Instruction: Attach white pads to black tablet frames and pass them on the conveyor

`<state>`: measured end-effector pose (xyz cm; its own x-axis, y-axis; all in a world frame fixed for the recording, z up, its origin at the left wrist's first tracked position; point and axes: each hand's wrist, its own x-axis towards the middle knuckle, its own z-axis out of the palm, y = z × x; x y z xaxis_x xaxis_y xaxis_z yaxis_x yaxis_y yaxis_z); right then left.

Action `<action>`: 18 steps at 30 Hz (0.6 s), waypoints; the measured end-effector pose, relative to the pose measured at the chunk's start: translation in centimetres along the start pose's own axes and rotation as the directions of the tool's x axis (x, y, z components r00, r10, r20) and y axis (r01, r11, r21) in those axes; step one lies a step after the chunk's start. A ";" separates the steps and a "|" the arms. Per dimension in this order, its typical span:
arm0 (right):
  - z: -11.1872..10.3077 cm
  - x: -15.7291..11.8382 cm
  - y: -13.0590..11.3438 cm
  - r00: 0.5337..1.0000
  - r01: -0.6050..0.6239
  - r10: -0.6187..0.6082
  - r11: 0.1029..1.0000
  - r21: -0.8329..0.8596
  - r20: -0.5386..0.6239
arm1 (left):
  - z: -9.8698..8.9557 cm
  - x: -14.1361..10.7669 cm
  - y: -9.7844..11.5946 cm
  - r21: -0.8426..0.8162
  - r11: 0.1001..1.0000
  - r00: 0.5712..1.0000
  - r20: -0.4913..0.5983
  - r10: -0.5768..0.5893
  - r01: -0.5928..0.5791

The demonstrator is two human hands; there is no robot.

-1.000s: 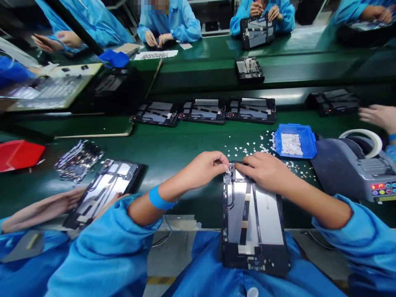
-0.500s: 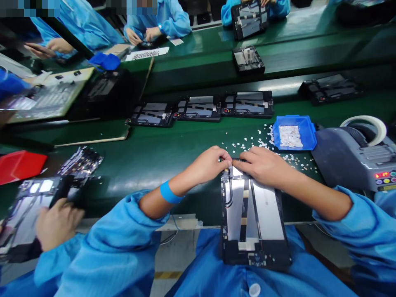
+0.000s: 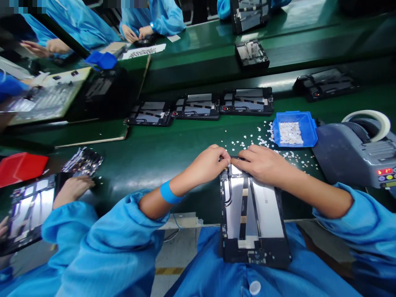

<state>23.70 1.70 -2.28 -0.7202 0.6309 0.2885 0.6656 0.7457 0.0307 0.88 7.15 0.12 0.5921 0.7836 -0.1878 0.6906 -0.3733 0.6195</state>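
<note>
An opened tablet (image 3: 269,210), its silver battery cells and dark flat cables exposed, leans from my lap up against the bench edge. At its top left corner, my left hand (image 3: 210,163) pinches with thumb and forefinger; whatever sits between those fingertips is too small to make out. My right hand (image 3: 262,165) lies over the tablet's top edge, gripping it, with its fingertips close to those of my left. Small white pieces (image 3: 246,142) are scattered on the bench just beyond both hands.
A blue bin (image 3: 280,142) of white pieces stands beside a grey tape dispenser (image 3: 343,152) on the right. Several opened tablets (image 3: 198,106) line the green bench (image 3: 148,152). On the left, a co-worker's hand (image 3: 72,189) is near a pile of small parts (image 3: 85,161) and a red bin (image 3: 23,167).
My hands stay at the tablet's top edge, nearly still. The left co-worker's hand has moved up and right, from their tablet to the pile of small parts.
</note>
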 end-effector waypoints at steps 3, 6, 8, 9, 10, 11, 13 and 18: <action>-0.1 0.1 0.0 1.000 0.007 -0.007 1.000 0.003 -0.005 | 0.2 -0.1 0.2 0.000 1.000 1.000 -0.005 -0.008 0.008; -0.1 0.1 0.0 1.000 0.010 -0.010 1.000 0.005 -0.008 | 0.4 -0.2 0.2 -0.020 1.000 1.000 -0.027 0.005 -0.005; -0.1 0.1 0.0 1.000 0.009 -0.008 1.000 0.013 -0.013 | 0.6 -0.2 0.1 -0.077 0.997 0.998 -0.057 0.002 -0.006; 0.0 0.1 0.0 1.000 0.007 -0.007 1.000 0.020 -0.017 | 0.7 -0.1 0.0 -0.133 0.991 0.998 -0.062 -0.019 0.011; 0.0 0.0 0.0 1.000 0.005 -0.005 1.000 0.030 -0.024 | 0.8 -0.1 -0.1 -0.206 0.978 0.997 -0.055 -0.056 0.044; 0.1 0.0 0.1 0.999 0.004 -0.003 0.999 0.040 -0.032 | 0.8 0.0 -0.2 -0.288 0.954 0.994 -0.033 -0.103 0.090; 0.1 -0.1 0.1 0.999 0.003 0.000 0.999 0.055 -0.046 | 0.9 0.3 -0.2 -0.438 0.879 0.981 0.042 -0.190 0.189; 0.2 -0.2 0.1 0.999 -0.015 0.017 0.998 0.065 -0.032 | 1.4 0.8 -0.1 -0.569 0.781 0.964 0.090 -0.252 0.257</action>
<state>23.85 1.67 -2.53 -0.7019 0.6365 0.3198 0.6624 0.7483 -0.0357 1.87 7.09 -1.19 0.4341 0.8043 -0.4057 0.4550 0.1929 0.8693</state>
